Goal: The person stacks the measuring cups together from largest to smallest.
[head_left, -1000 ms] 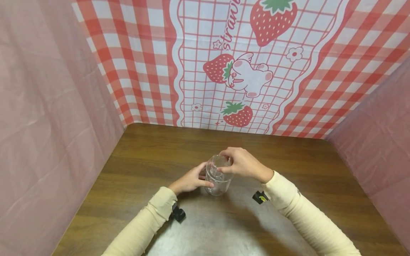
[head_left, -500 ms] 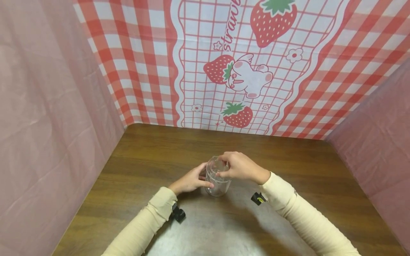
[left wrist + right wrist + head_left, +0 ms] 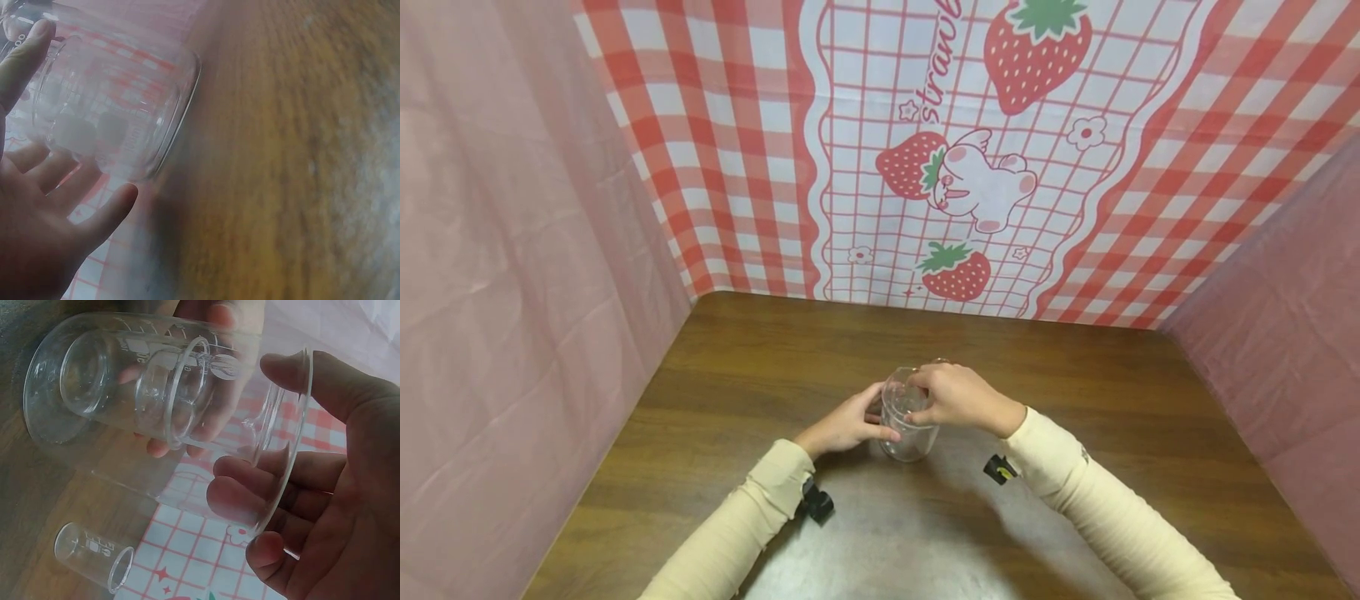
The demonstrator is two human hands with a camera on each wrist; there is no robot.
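A large clear glass beaker point(image 3: 907, 450) stands on the wooden table, with graduation marks on its wall. My left hand point(image 3: 848, 423) grips its side, thumb on the near side and fingers on the far side. In the right wrist view, smaller glassware is nested inside the large beaker. My right hand point(image 3: 958, 395) reaches over the rim, and its thumb and fingers pinch a smaller glass beaker point(image 3: 253, 428) inside. Another small glass beaker point(image 3: 94, 556) stands apart on the table; in the head view only its rim point(image 3: 940, 361) shows behind the right hand.
The brown wooden table point(image 3: 760, 350) reaches back to a red and white strawberry-print cloth point(image 3: 760, 167). Pink curtains hang along the left point(image 3: 512, 292) and right point(image 3: 1270, 317) sides. Both wrists carry small black cameras.
My right hand has moved down and slightly left, lowering the smaller beaker deeper into the large one. The rim of the separate small beaker now shows behind it. The left hand has stayed still.
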